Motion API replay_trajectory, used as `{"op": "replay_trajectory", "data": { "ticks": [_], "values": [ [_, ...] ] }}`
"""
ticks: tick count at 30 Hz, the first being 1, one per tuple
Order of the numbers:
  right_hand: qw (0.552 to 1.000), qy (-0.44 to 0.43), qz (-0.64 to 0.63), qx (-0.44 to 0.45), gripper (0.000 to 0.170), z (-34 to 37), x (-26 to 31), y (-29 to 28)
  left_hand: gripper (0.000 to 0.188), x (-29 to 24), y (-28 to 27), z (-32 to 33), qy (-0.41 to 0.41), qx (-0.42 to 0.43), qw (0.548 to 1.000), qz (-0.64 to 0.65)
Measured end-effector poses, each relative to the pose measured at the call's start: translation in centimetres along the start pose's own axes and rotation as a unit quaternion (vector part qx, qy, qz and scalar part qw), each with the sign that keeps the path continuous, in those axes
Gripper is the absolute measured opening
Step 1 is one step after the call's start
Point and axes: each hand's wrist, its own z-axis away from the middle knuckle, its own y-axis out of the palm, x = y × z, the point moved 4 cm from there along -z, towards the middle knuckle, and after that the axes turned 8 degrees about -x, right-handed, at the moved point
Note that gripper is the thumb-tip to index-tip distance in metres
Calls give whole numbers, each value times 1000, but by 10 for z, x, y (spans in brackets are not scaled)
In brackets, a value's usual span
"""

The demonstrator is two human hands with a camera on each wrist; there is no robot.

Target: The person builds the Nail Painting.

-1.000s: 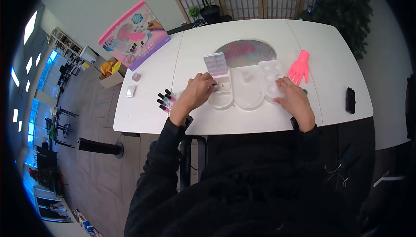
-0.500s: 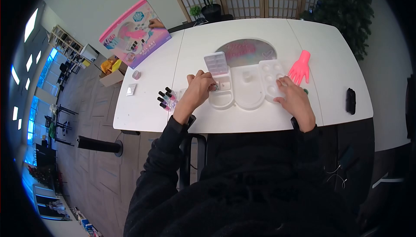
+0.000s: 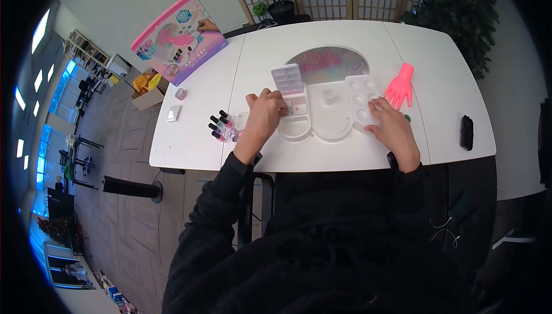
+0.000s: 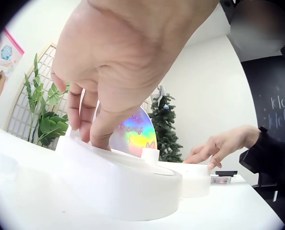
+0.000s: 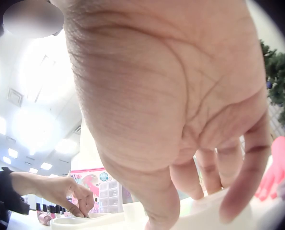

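Note:
A white plastic nail-station tray (image 3: 335,132) lies on the table, with compartments at left, a round-ended middle and a palette (image 3: 355,93) of shallow wells at right. My left hand (image 3: 265,116) reaches into the left compartments (image 3: 298,106), thumb and fingers pinching a small greyish, shiny piece that they mostly hide. An upright clear lidded case (image 3: 287,78) stands just behind those fingers. My right hand (image 3: 395,133) rests on the palette's right side, fingers spread and relaxed. Beyond it lies a pink model hand (image 3: 401,87).
Several black-capped nail polish bottles (image 3: 221,125) stand left of my left hand. Farther left are a small jar (image 3: 180,94), a small white packet (image 3: 173,113) and the product box (image 3: 179,38). An iridescent oval panel (image 3: 328,66) stands behind the tray; a black pouch (image 3: 466,133) lies at right.
The left fingers have shifted slightly within the left compartments, still pinching. The right hand stays on the palette. The head view has tilted slightly.

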Motion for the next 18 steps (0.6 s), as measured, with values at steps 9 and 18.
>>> {"op": "replay_trajectory", "data": {
  "ticks": [9,18],
  "values": [
    [1000,-3,7,3,58,0,1,-1,16,9,10,-2,22,49,998,-22],
    [1000,-7,7,-11,55,0,5,-3,21,-4,-5,8,-31,-30,999,-10]
  ]
}}
